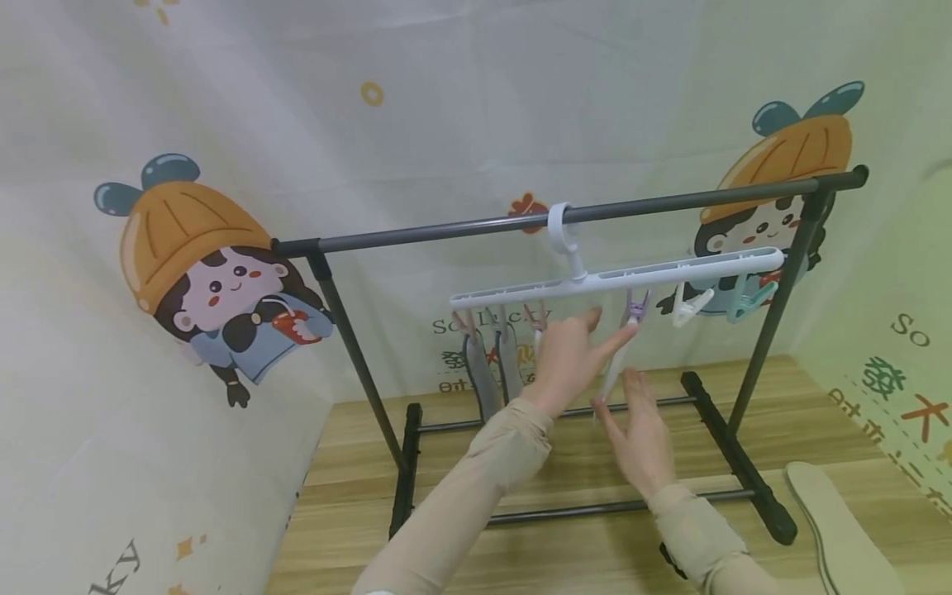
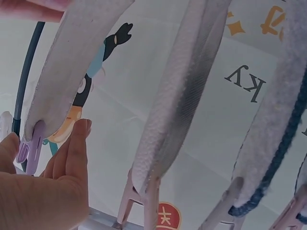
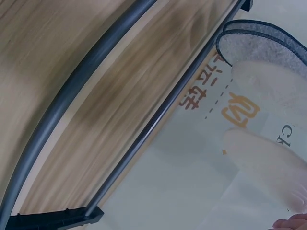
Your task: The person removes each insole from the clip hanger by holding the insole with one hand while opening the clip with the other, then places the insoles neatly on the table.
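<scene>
A pale insole (image 1: 616, 359) hangs from a purple clip (image 1: 636, 308) on a white hanger (image 1: 513, 292). My left hand (image 1: 568, 359) is up by that clip. In the left wrist view its thumb lies at the purple clip (image 2: 31, 148), while the long fingers (image 2: 72, 155) stand straight and apart from it. Lower down, my right hand (image 1: 641, 438) is beside the pale insole, thumb near its edge and fingers extended. In the right wrist view only fingertips (image 3: 292, 223) show, near the insole (image 3: 268, 160); whether they touch it is unclear.
Grey insoles (image 1: 483, 380) and another pale insole (image 2: 165, 96) hang on the left clips. White (image 1: 692, 306) and teal (image 1: 749, 299) clips hang at the right. A dark rack (image 1: 446, 233) carries the hanger. One loose insole (image 1: 840, 529) lies on the wooden surface.
</scene>
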The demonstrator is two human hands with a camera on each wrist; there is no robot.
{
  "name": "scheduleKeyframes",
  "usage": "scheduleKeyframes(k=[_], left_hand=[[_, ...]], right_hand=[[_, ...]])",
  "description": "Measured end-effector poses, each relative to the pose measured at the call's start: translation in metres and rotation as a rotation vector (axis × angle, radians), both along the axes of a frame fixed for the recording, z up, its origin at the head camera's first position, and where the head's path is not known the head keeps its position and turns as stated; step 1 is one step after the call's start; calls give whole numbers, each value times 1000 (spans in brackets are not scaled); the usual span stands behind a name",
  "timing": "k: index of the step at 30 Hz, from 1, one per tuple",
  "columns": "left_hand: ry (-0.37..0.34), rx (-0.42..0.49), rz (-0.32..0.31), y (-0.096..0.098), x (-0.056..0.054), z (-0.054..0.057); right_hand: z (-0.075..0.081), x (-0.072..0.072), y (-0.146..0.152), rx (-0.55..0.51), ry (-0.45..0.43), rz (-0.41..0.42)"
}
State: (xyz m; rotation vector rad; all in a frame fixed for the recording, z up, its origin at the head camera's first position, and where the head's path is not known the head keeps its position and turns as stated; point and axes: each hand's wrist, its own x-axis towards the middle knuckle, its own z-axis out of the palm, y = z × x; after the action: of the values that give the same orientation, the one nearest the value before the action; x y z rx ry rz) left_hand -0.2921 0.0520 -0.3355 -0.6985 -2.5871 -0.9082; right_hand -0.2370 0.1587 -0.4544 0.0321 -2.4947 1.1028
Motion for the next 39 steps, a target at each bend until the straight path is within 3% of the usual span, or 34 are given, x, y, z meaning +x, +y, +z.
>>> scheduleKeyframes(k=[5,13,17,23,27,32,39], left_hand=[[1,35,-28,6,-2,2],[-77,88,-94,14,-5,4],[-29,119,-105,17,-7,6],[141,127,-77,23,-9,6],[217,139,-61,27,-10,5],[277,154,-63,29,-11,6],[288,151,-51,29,-9,8]], right_hand=[[0,-2,-4,-2,-3,-3],[-3,-5,-9,-53,-27,2],[-4,-5,-10,-66,-20,-3],[-7,-5,-11,-75,15,-20],[-8,-5,-11,-88,26,-26],[-8,-7,-11,-92,39,-44],[-9,-9,-11,-76,78,-82]])
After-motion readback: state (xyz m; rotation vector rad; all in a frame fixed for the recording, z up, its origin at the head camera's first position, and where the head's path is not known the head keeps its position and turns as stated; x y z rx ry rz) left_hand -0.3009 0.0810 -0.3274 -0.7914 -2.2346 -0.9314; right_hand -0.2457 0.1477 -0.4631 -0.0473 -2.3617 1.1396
